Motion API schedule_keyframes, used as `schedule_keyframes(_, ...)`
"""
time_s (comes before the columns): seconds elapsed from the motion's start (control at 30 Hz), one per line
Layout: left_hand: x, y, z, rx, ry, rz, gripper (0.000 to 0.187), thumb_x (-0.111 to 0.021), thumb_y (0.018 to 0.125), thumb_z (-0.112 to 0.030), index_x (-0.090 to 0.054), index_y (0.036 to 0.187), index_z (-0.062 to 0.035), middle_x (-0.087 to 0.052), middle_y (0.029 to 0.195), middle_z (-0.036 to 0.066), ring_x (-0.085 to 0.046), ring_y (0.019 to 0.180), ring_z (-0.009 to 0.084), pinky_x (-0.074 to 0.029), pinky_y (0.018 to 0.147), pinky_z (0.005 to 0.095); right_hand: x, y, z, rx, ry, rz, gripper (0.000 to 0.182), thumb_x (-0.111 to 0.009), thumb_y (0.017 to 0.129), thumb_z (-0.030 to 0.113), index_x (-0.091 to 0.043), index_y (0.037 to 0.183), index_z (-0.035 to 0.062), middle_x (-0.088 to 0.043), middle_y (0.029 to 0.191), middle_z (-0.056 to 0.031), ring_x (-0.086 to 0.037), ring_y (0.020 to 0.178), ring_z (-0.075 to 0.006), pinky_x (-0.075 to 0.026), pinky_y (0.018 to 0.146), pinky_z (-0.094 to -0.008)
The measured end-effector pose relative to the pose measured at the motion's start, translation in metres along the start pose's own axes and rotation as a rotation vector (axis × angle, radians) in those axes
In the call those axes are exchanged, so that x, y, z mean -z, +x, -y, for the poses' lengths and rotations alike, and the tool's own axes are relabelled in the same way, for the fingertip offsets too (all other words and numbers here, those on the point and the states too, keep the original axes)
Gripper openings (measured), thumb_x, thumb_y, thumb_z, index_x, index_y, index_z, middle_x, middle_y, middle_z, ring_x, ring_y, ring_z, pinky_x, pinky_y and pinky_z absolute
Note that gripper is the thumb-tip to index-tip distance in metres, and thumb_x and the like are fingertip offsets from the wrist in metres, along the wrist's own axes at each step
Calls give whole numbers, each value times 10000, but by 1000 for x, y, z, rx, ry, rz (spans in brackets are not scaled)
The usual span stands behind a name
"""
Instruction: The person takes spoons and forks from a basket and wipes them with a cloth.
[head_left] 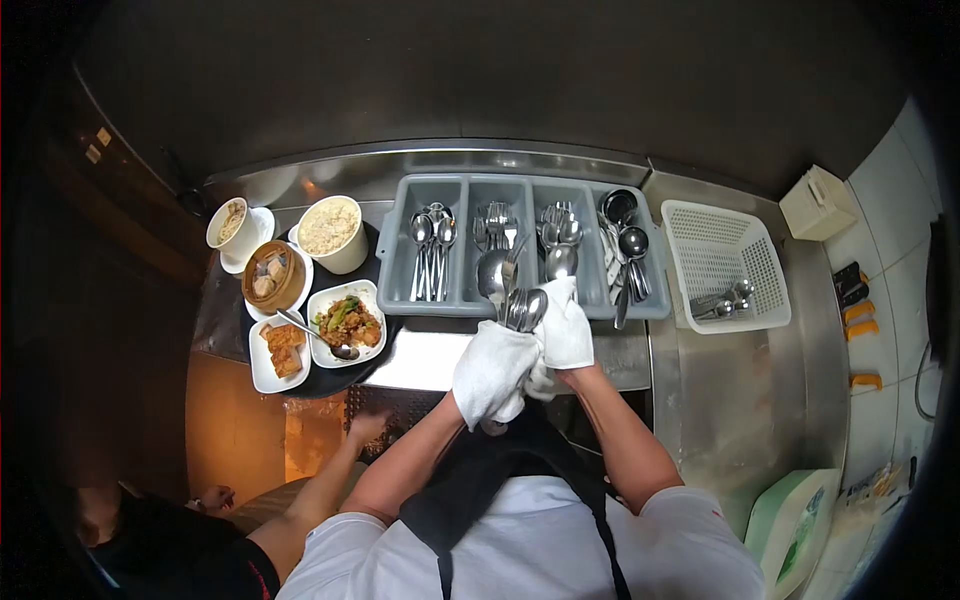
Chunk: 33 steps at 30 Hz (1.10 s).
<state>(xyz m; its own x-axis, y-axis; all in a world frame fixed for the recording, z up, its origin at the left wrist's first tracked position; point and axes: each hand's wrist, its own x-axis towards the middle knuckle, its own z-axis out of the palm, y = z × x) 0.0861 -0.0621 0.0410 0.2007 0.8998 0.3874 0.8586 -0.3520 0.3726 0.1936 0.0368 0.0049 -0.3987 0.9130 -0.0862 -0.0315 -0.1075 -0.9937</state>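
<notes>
Our left hand (492, 372) and right hand (566, 335), fingers pressed through a white cloth (520, 360), are pinching a spoon bundle (524, 308) above the grey cutlery tray (455, 300); loosening could be dropping spoons onto the desk (720, 400).

The white cloth (497, 372) is covering shiny silver spoons (524, 308). The cutlery tray (392, 262) is looking grey, and the basket (725, 262) is showing a white grid pattern.

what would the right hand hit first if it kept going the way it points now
Probably the grey cutlery tray: the right hand, wrapped in white cloth, points away from the person, at the tray's near wall. Depth is unclear.
</notes>
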Motion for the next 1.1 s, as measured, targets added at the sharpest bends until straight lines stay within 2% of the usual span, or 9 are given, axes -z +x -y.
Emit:
schedule_keyframes(0.1, 18, -10, -25, 502, -797, 41, 189, -547, 806, -193, -598, 694, -49, -591, 640, 119, -598, 587, 241, -475, 550, 352, 6, 9, 8, -122, -36, -42, 407, -410, 1000, 355, -582, 828, 29, -555, 645, -78, -576, 612, -148, -446, 602, -319)
schedule_keyframes(0.33, -11, -26, 16, 156, -225, -72, 233, -511, 820, -239, -609, 724, -51, -623, 716, 155, -601, 613, 326, -476, 575, 394, 12, 9, 35, -7, -967, 393, 244, -448, 921, 162, -523, 1113, 30, -577, 958, -98, -587, 882, -219, -500, 746, -321)
schedule_keyframes(0.43, 14, -23, 10, 148, -528, -97, 148, -615, 753, -186, -572, 760, -45, -583, 747, 169, -577, 645, 310, -451, 580, 400, 12, 15, 4, -868, 1243, 531, 239, -498, 912, 116, -503, 1134, 29, -545, 980, -52, -578, 875, -151, -494, 749, -273)
schedule_keyframes(0.5, 27, -17, -3, 345, -1037, 26, 123, -618, 737, -169, -587, 784, -59, -578, 755, 158, -568, 645, 304, -452, 579, 384, 9, 3, 5, -795, 1500, 501, 228, -522, 911, 90, -517, 1129, 24, -563, 963, -37, -596, 835, -128, -506, 733, -256)
schedule_keyframes(0.57, 21, -18, -5, 222, -865, 4, 84, -605, 744, -152, -597, 766, -71, -572, 731, 136, -558, 631, 293, -451, 571, 371, 6, -9, 13, -240, 477, 498, 198, -538, 915, 67, -559, 1105, 15, -621, 914, -36, -638, 761, -125, -534, 700, -256)
schedule_keyframes(0.77, 19, -21, -4, -22, -265, 62, 214, -645, 536, -243, -591, 688, -102, -537, 645, 91, -560, 612, 310, -458, 572, 399, 19, 14, 27, -146, 608, 263, 156, -550, 889, 45, -603, 1035, 38, -642, 920, -37, -635, 760, -123, -534, 646, -264)
schedule_keyframes(0.8, 25, -22, -2, -57, -49, 133, 269, -650, 479, -262, -594, 693, -108, -527, 637, 91, -564, 609, 317, -461, 578, 398, 17, 13, 26, 248, 157, 155, 132, -548, 881, 58, -611, 994, 27, -651, 920, -46, -640, 750, -127, -531, 648, -268)
schedule_keyframes(0.9, 29, -21, -5, -135, -255, -139, 279, -647, 472, -247, -613, 713, -110, -531, 627, 107, -575, 606, 336, -467, 575, 400, 32, 31, 0, 378, -99, -11, 162, -557, 863, 49, -608, 1014, 14, -648, 934, -51, -640, 788, -131, -524, 695, -269)
schedule_keyframes(1.1, 0, -40, -2, 46, -98, -93, 316, -686, 511, -277, -636, 769, -103, -562, 650, 116, -599, 645, 333, -471, 590, 405, -13, -7, -12, -67, 431, 58, 291, -450, 993, 182, -503, 1251, 57, -616, 1067, -35, -632, 896, -129, -536, 744, -284)
